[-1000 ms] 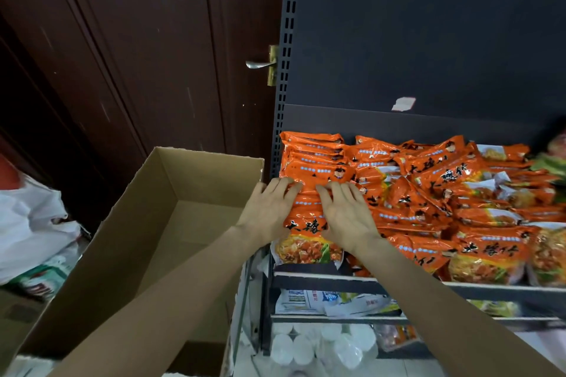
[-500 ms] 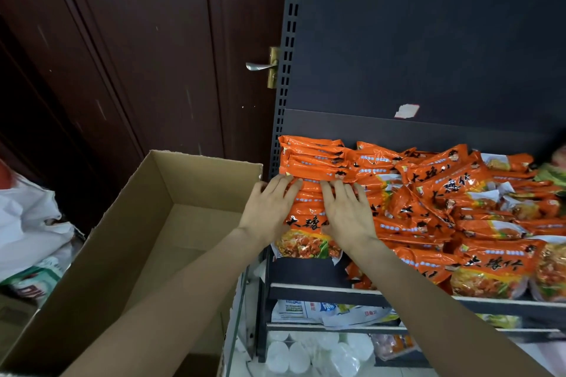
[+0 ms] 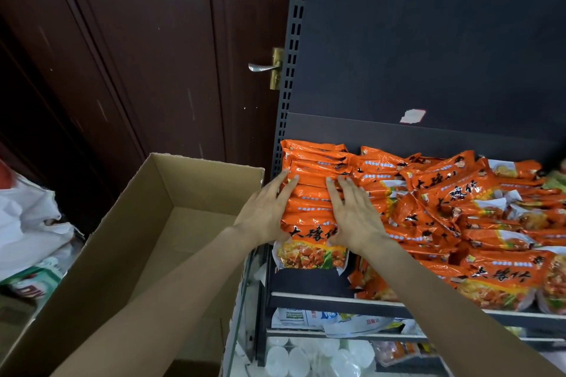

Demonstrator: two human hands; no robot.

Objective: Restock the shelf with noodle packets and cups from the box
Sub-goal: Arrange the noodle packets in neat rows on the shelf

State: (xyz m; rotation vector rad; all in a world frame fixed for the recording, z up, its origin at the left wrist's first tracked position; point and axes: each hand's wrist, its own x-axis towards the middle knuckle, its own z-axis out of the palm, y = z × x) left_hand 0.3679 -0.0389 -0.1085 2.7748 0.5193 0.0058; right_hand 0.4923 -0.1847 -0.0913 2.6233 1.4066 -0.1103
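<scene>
Flat-fingered left hand [image 3: 265,213] and right hand [image 3: 355,216] pressing stacked noodle packets [image 3: 309,203], gripping nothing; light, slippery, crushable, best squared by sides

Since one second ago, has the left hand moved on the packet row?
Yes. The left hand slid from the row's top to its left side, toward the shelf upright.

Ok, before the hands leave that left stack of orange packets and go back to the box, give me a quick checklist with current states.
1. Left hand flat against the stack's left side, gripping nothing: ok.
2. Right hand flat on the left stack of orange packets, fingers straight: ok.
3. Stack squared: not ok, front packet juts forward.
4. Neighbouring packets tidy: not ok, tilted and overlapping.
5. Stock left in the cardboard box: cannot tell; none shows on its visible floor, near part hidden by the arm.
</scene>
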